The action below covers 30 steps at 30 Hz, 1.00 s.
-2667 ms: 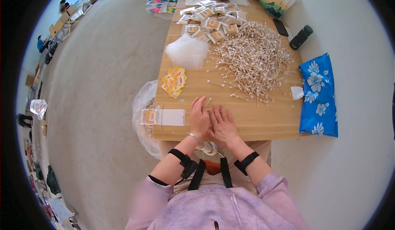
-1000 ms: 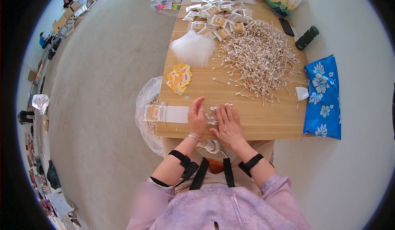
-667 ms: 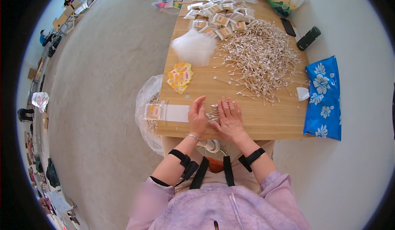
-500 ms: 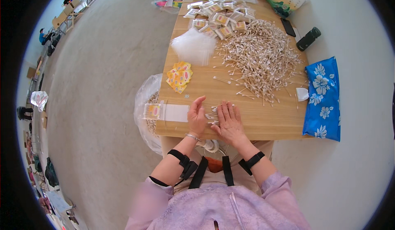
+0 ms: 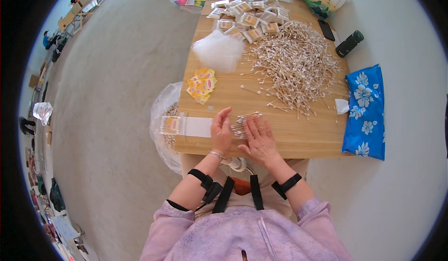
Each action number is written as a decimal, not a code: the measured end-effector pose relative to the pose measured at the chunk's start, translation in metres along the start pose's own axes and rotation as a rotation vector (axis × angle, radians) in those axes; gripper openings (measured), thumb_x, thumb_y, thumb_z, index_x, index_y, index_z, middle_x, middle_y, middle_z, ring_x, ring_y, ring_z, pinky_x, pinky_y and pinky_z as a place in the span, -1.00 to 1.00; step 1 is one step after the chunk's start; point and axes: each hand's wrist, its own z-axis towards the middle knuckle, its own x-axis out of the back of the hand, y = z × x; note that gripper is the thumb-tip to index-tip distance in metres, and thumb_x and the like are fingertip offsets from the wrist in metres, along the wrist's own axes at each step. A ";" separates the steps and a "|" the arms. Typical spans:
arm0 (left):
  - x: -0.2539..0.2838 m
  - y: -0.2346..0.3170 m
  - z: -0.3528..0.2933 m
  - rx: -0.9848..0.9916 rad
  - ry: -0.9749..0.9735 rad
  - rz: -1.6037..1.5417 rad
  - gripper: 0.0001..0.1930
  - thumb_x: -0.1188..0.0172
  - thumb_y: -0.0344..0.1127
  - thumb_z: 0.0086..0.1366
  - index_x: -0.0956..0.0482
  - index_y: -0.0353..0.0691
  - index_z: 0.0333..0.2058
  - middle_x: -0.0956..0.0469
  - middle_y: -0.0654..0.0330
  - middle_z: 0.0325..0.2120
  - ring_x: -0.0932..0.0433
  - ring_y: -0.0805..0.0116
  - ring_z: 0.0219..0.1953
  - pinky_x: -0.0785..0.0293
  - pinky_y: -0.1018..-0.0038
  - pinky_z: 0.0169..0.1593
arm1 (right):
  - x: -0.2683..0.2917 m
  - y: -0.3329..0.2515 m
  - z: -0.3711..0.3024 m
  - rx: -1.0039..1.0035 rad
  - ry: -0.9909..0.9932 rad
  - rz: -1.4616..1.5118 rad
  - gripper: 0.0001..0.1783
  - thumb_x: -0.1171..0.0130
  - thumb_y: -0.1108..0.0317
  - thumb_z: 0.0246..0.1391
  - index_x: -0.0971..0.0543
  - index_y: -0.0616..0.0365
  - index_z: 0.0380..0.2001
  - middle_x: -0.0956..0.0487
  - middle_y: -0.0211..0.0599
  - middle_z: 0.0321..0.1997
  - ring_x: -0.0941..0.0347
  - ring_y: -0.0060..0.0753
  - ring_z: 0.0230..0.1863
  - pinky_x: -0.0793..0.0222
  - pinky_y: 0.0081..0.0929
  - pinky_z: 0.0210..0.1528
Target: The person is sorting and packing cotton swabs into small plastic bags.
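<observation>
Frame centre: left hand [image 5: 221, 131] and right hand [image 5: 259, 138], both flat and unclenched, flanking a small bundle of cotton swabs [image 5: 243, 120] on wooden table [image 5: 308, 137].

Your left hand [image 5: 221, 132] and right hand [image 5: 259, 139] lie flat, fingers spread, on a small bunch of cotton swabs [image 5: 243, 121] at the near edge of the wooden table [image 5: 308, 137]. Just left sits a filled swab packet [image 5: 179, 125] (partly overhanging). The large swab heap [image 5: 294, 65] lies farther back; yellow labels [image 5: 201, 84] to its left.
</observation>
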 end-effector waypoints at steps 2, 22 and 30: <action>0.002 -0.001 0.000 0.009 -0.002 0.011 -0.68 0.12 -0.51 0.30 -0.43 -0.34 0.00 -0.49 0.14 -0.08 -0.41 0.41 0.01 -0.28 0.52 0.13 | -0.002 -0.003 0.000 0.034 -0.017 0.003 -0.01 0.06 -0.28 0.03 -0.03 0.22 0.32 0.08 -0.08 0.44 0.32 -0.16 0.47 0.45 -0.09 0.43; -0.004 0.009 0.003 0.067 0.026 -0.072 -0.65 0.14 -0.45 0.36 -0.35 -0.36 0.10 -0.41 0.11 0.06 -0.32 0.33 0.15 -0.17 0.47 0.23 | -0.014 0.026 0.029 -0.275 0.355 0.761 -0.39 -0.05 0.29 0.09 -0.22 0.24 0.19 -0.28 -0.07 0.17 -0.12 -0.06 0.24 0.15 -0.16 0.36; -0.014 0.014 -0.002 0.086 -0.095 0.005 -0.61 0.17 -0.35 0.41 -0.29 -0.35 0.16 -0.36 0.09 0.12 -0.27 0.34 0.20 -0.11 0.47 0.26 | -0.018 0.009 0.042 -0.498 0.591 1.301 -0.55 0.15 0.35 0.24 -0.25 0.27 0.17 -0.28 -0.06 0.21 -0.14 -0.14 0.26 0.03 -0.34 0.31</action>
